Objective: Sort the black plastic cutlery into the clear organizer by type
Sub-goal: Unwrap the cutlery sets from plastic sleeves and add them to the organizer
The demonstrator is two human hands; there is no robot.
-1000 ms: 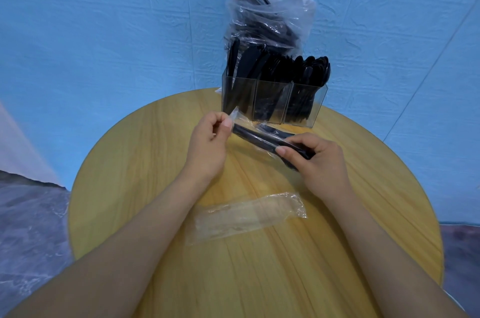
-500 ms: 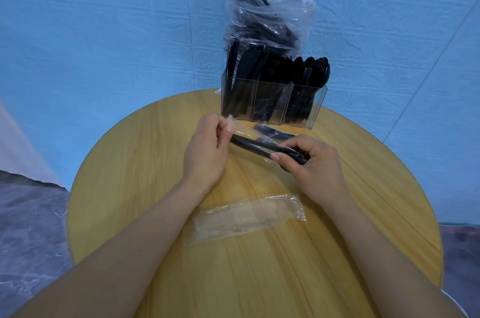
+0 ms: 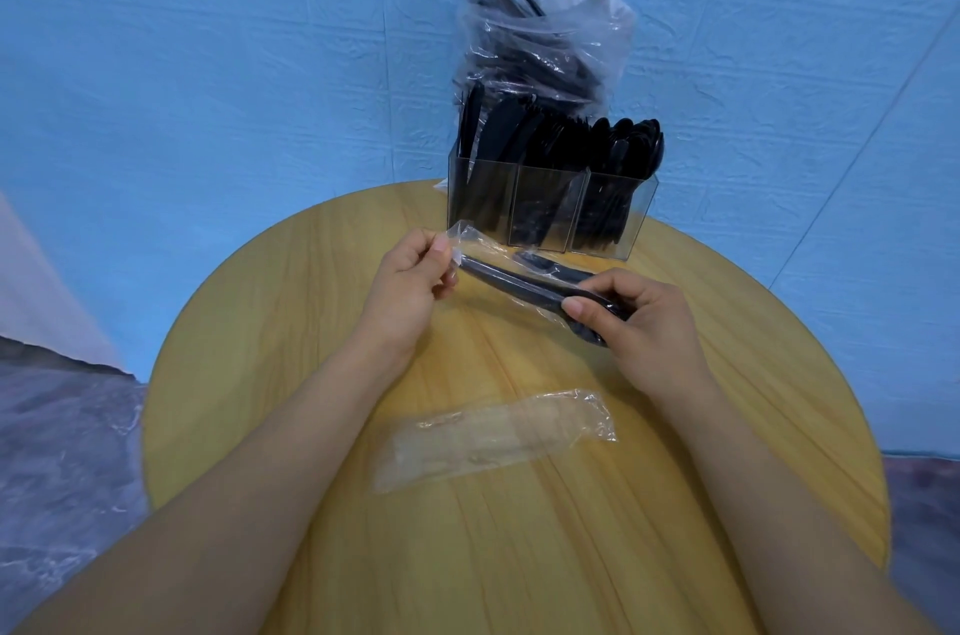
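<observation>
Blue sheeting backs a round wooden table (image 3: 291, 374) filling the lower frame. Left of centre, the left hand (image 3: 410, 286) pinches the loose end of a clear wrapper (image 3: 470, 245) between thumb and fingers. From that pinch the wrapped cutlery (image 3: 524, 283) runs rightward and slightly down the frame, its long axis joining the two hands. At centre right, the right hand (image 3: 639, 322) grips the far end, fingers curled round it. Judged from this, the wrapper must slide off leftward along that axis. Upper centre, beyond both hands and nearer the right one, stands the clear organizer (image 3: 550, 213), already well stocked. An empty wrapper (image 3: 498, 437) lies below the hands.
</observation>
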